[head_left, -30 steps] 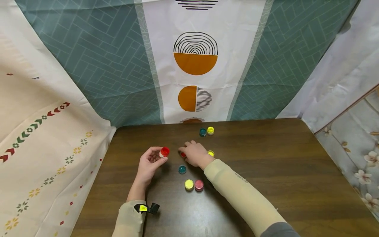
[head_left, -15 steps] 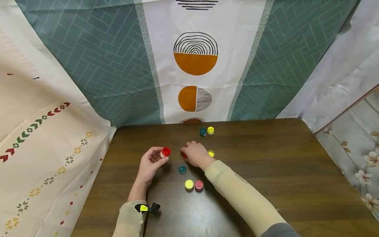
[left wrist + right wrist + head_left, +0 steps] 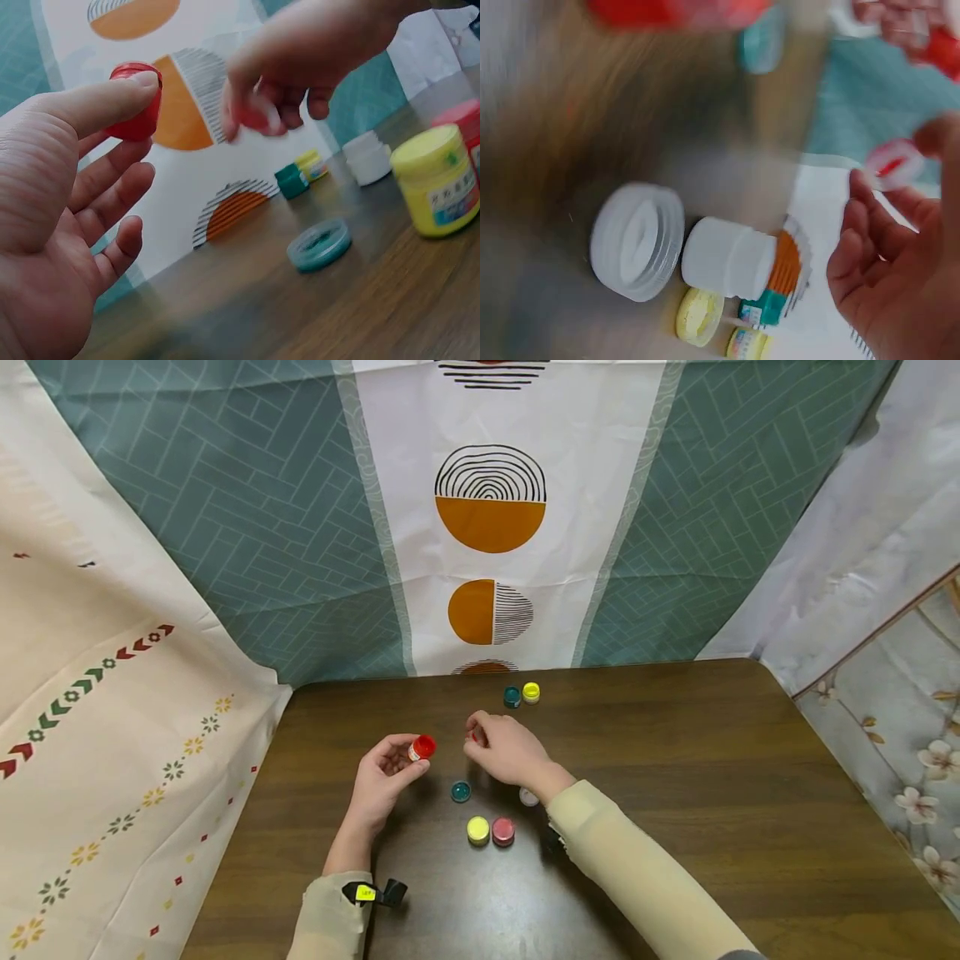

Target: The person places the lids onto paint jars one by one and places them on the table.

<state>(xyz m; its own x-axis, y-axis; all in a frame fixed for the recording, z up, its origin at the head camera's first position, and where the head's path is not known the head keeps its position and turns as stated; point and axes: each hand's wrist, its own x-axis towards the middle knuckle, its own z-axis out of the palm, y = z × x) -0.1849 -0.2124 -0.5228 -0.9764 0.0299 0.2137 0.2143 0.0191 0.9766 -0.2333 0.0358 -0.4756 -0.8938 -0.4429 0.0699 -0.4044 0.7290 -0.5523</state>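
My left hand (image 3: 378, 785) holds a small red paint jar (image 3: 423, 747) between thumb and fingers, raised over the table at the left. The jar's top is uncovered and shows red paint inside. To its right, my right hand (image 3: 517, 753) pinches a jar lid (image 3: 895, 163) smeared with red on its inner face, held up off the table. Between and below the hands lies a teal-stained lid (image 3: 461, 791). In the left wrist view the right hand and its lid are blurred, close to the red jar.
A yellow jar (image 3: 477, 831) and a dark pink-red jar (image 3: 503, 832) stand nearer the body. At the back are a green jar (image 3: 512, 697) and a yellow jar (image 3: 531, 693). A white jar (image 3: 727, 257), a whitish lid (image 3: 637, 241) and a yellow-stained lid (image 3: 700, 316) are by my right wrist.
My right hand has picked the red-stained lid up from the table and lifted it. The left hand keeps its hold on the red jar, hardly moving. A whitish lid shows under the right wrist.
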